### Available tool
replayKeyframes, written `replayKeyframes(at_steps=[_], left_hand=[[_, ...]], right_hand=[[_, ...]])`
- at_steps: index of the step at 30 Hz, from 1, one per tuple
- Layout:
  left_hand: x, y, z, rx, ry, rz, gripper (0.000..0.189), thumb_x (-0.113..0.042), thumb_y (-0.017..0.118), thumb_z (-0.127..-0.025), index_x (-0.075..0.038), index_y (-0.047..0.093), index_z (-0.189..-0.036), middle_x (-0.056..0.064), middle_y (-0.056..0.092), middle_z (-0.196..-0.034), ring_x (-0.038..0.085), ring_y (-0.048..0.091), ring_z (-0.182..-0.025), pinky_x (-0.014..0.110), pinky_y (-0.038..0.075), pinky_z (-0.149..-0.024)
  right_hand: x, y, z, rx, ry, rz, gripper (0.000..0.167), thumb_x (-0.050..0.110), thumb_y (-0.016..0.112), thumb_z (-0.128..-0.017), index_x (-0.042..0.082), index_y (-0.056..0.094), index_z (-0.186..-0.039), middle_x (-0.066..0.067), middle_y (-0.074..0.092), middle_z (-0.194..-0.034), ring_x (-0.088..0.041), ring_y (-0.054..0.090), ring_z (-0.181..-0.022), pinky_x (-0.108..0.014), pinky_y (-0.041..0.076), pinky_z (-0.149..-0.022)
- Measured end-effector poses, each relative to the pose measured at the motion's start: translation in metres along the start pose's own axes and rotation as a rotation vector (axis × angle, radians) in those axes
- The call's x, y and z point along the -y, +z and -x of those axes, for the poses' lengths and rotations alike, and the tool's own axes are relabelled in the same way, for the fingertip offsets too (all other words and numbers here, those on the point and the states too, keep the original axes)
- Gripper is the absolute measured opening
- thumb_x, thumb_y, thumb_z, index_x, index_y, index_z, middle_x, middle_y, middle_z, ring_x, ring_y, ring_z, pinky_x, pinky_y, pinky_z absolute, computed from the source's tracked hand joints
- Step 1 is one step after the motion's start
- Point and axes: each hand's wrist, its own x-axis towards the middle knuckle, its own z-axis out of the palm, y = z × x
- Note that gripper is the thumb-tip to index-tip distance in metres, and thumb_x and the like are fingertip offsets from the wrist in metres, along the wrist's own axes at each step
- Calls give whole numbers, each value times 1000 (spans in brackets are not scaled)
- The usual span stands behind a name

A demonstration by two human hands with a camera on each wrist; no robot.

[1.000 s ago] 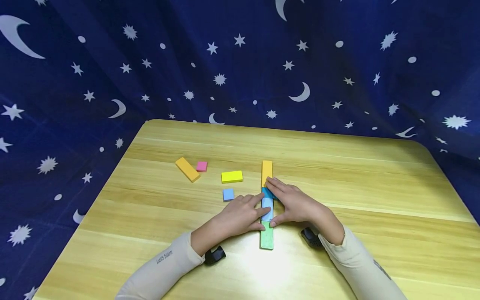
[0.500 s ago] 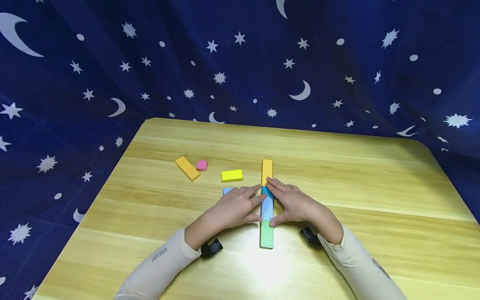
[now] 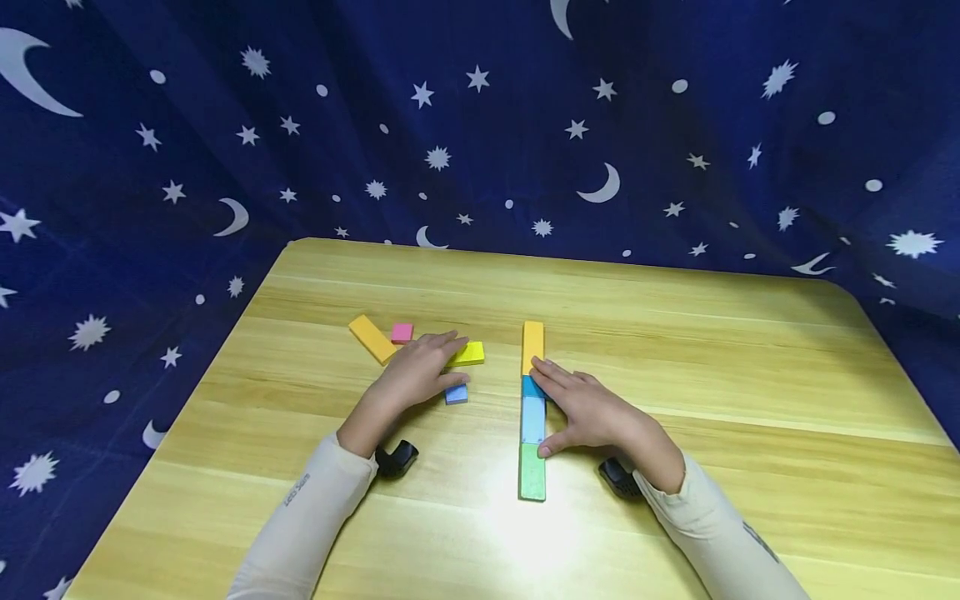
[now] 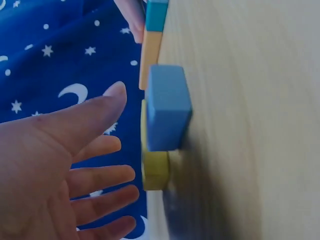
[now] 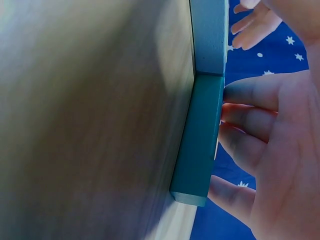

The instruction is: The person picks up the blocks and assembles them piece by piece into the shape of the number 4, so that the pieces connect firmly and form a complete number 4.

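Note:
My left hand (image 3: 416, 371) hovers over the left group of blocks, fingers spread above the yellow block (image 3: 469, 354) and thumb over the small blue block (image 3: 456, 395). In the left wrist view a gap separates the thumb from the blue block (image 4: 167, 110). My right hand (image 3: 596, 410) rests against a straight row: orange block (image 3: 533, 346), dark blue block (image 3: 531, 386), light blue block (image 3: 533, 418), green block (image 3: 532, 473). Its fingertips touch the dark blue block (image 5: 200, 140), partly covering it; the thumb lies by the green block's top corner.
Another orange block (image 3: 371, 338) lies slanted on the left, its lower end near the left hand. Beside it sits a small pink block (image 3: 402, 333). The wooden table (image 3: 712, 350) ends at a blue curtain (image 3: 480, 125) with moons and stars.
My left hand has left the row and moved left and away from me, over the yellow and small blue blocks. The right hand has stayed in place.

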Motion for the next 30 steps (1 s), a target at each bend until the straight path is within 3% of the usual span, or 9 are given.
replayKeyframes(at_steps=[4, 10, 18, 20, 25, 30], left_hand=[[3, 3, -3, 4, 1, -2, 55, -35, 63, -85, -10, 49, -132, 10, 50, -134, 29, 48, -122, 43, 38, -101], [-2, 7, -4, -9, 35, -104, 43, -32, 59, -88, -8, 56, -124, 10, 58, -124, 30, 54, -114, 43, 43, -95], [-12, 2, 0, 25, 42, -118, 42, -31, 56, -90, -11, 55, -127, 16, 47, -135, 34, 47, -121, 48, 40, -97], [-13, -3, 3, 22, 52, -116, 40, -32, 59, -88, -12, 58, -123, 16, 50, -131, 33, 50, -117, 45, 42, -94], [-12, -12, 8, -30, 61, -125, 39, -35, 66, -82, -15, 64, -116, 9, 59, -113, 25, 57, -99, 38, 47, -85], [-9, -3, 4, -86, 82, -168, 39, -35, 59, -88, -21, 58, -125, 9, 54, -126, 28, 53, -112, 44, 44, -93]], right_hand=[[0, 0, 1, -3, 4, 8, 109, 58, 70, -64, 2, 22, -144, -12, 12, -153, -31, 16, -139, -56, 20, -106], [0, 0, 3, -10, -4, 1, 109, 58, 70, -65, 2, 22, -144, -13, 13, -153, -32, 17, -139, -57, 21, -105], [-1, 1, 1, -12, -5, -7, 109, 57, 71, -65, 2, 22, -144, -13, 13, -153, -32, 17, -139, -57, 21, -105], [0, 0, 0, -11, -5, -13, 108, 56, 72, -65, 2, 22, -144, -12, 13, -153, -31, 17, -139, -56, 21, -106], [0, 0, 0, -9, -1, -6, 107, 54, 72, -65, 2, 22, -144, -12, 13, -153, -31, 17, -139, -56, 21, -106], [-1, -1, 0, -10, -3, -2, 107, 54, 72, -65, 1, 23, -144, -13, 13, -153, -32, 18, -139, -56, 21, -105]])
